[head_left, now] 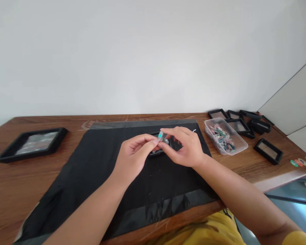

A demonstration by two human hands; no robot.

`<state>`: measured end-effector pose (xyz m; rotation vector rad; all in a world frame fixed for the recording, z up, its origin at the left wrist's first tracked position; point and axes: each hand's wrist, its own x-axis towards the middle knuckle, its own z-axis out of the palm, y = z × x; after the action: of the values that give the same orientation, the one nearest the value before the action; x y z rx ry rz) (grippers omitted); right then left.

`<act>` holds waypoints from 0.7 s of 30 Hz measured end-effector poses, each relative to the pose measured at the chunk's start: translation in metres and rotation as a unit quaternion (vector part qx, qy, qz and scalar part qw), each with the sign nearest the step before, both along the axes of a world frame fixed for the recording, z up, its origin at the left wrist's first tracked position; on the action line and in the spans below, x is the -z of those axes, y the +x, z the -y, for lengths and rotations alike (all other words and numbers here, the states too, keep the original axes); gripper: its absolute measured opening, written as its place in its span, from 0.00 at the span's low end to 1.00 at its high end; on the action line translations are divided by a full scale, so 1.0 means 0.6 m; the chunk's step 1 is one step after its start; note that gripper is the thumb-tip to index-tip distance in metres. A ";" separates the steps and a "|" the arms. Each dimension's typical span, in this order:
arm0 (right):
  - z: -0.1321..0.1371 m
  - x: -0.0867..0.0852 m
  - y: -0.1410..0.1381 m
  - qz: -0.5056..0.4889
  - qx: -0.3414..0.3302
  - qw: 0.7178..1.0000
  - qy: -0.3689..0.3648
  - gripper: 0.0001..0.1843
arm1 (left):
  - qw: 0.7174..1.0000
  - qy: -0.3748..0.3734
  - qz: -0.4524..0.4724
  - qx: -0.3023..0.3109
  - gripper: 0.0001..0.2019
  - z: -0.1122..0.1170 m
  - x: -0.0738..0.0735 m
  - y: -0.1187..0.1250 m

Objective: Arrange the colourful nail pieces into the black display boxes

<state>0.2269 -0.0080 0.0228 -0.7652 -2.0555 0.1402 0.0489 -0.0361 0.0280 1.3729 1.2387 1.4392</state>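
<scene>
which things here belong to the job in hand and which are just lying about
Likely part of the job:
pinched piece
middle frame
black sheet
tub

Apparently just lying about:
left frame
frames at right
stickers

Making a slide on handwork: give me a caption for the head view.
Left hand and right hand meet at a small shiny piece above a black mat; tub to the right.

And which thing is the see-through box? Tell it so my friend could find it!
On the wooden table, look just past the right edge of the black sheet. There sits the box, with black frames close by. Unlike those frames, it is clear plastic, open on top, with small colourful pieces inside.
</scene>
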 end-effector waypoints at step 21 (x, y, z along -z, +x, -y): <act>-0.002 -0.011 0.005 0.033 0.021 0.990 -0.139 0.18 | 0.997 0.007 0.014 -0.077 0.08 -0.015 0.008 -0.019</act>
<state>0.2298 -0.0070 0.0293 -0.9951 -2.1052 0.3883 0.0372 -0.0274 0.0233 1.2861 1.3435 1.5702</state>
